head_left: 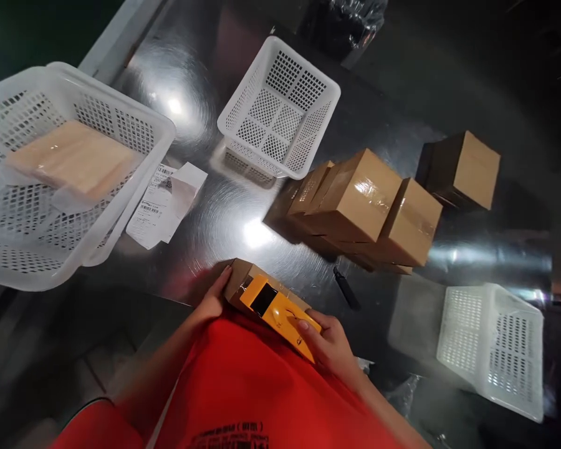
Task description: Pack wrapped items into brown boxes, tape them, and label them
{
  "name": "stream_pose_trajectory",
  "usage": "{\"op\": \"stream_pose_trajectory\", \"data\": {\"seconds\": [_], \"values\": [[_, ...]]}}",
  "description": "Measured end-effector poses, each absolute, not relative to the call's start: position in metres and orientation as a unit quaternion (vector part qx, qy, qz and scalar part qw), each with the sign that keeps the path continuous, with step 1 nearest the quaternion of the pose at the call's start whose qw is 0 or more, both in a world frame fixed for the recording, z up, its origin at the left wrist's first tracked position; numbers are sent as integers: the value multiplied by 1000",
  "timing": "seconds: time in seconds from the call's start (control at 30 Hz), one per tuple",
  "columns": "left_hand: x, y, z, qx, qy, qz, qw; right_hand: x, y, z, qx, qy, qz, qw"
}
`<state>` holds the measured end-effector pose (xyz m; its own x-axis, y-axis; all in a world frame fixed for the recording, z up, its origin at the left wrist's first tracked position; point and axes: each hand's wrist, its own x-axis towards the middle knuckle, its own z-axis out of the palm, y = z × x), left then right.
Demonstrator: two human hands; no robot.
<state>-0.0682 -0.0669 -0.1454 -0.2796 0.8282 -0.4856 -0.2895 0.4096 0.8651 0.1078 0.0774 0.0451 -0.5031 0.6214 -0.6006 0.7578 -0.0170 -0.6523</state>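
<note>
Close to my body, at the near edge of the metal table, a small cardboard box [237,274] stands tilted in view. My left hand [214,298] grips its left end, fingers against the side. My right hand [330,337] is closed round the lower end of a yellow tool [283,318] with a black panel, which looks like a tape dispenser. The tool lies over the top of the box and hides much of it. Beyond my right hand a black cutter knife [346,288] rests on the table.
Several cardboard boxes [355,193] are grouped at right, with another box [477,168] behind. White baskets stand at left [156,134], far middle [327,93] and right [486,349]. The left one holds a wrapped tan package [75,156]. Printed papers [161,202] lie beside it.
</note>
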Motion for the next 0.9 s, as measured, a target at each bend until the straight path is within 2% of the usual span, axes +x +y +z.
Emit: {"op": "stream_pose_trajectory", "data": {"seconds": [0.1,0.2,0.33,0.5,0.63,0.77,0.9], "values": [[-71,-68,-151,344,654,421,526,108,78,44,486,705,-512,68],[-85,-68,-144,392,674,363,510,110,79,41,489,702,-514,67],[-110,-57,-107,472,650,325,499,111,78,40,489,695,-524,61],[-129,-13,-64,611,542,313,484,105,74,42,483,703,-520,46],[-133,6,-65,623,514,300,508,99,75,45,478,686,-546,56],[-134,0,-66,624,566,251,477,118,81,53,480,672,-554,105],[-132,-1,-55,600,599,200,492,158,81,54,514,654,-540,126]]}}
